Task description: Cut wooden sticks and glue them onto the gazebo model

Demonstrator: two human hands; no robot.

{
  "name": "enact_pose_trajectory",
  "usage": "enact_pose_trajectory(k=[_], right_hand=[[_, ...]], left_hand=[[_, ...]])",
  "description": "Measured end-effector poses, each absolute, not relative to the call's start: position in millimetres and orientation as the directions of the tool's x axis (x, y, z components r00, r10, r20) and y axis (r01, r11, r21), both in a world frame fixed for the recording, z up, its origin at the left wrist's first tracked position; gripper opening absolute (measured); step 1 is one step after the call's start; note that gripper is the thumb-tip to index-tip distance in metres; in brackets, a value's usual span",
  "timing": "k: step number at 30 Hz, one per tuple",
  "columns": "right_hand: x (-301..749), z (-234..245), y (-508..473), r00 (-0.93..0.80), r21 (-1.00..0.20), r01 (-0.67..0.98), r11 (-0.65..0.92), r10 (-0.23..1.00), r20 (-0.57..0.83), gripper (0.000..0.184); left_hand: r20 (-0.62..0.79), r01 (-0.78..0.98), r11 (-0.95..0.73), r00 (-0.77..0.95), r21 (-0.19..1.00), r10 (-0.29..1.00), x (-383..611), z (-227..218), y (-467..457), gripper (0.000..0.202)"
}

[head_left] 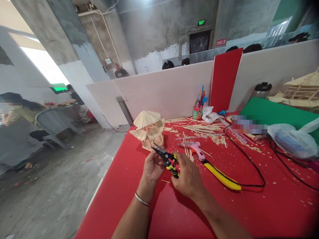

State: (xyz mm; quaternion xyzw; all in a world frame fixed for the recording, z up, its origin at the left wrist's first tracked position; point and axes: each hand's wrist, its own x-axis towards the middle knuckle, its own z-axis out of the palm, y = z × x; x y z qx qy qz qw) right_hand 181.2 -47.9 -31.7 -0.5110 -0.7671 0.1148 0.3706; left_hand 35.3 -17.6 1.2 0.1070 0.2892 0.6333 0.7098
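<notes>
My right hand [187, 175] is closed round the yellow-and-black handles of a pair of cutting pliers [166, 158], whose dark jaws stand apart and point up-left. My left hand [153, 166] sits just left of the jaws with its fingers curled, pinching something too small to make out. Directly behind the jaws stands a small pagoda model [148, 129] built from wooden sticks, on the red table [119, 196]. A pink glue gun [195, 148] and a yellow utility knife [220, 176] lie to the right of my right hand.
Loose wooden sticks [199, 127] and chips litter the table behind the glue gun. Black cables [249, 162] loop across the right side. A pen cup [198, 111], plastic bags, a green board and another stick model [302, 88] stand at the back. People sit far left.
</notes>
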Motion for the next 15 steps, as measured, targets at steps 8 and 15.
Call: enact_pose_trajectory(k=[8,15], right_hand=[[180.1,-35.0,-46.2,-0.222,-0.548,0.726,0.416,0.896,0.385,0.061],[181.3,-32.9,-46.4,-0.204,-0.507,0.728,0.462,0.852,0.483,0.073]], left_hand=[[-0.309,-0.874,0.223,0.089,0.431,0.947,30.8,-1.8,-16.9,0.011],[-0.299,-0.872,0.177,0.037,0.457,0.954,31.5,-3.9,-15.6,0.009]])
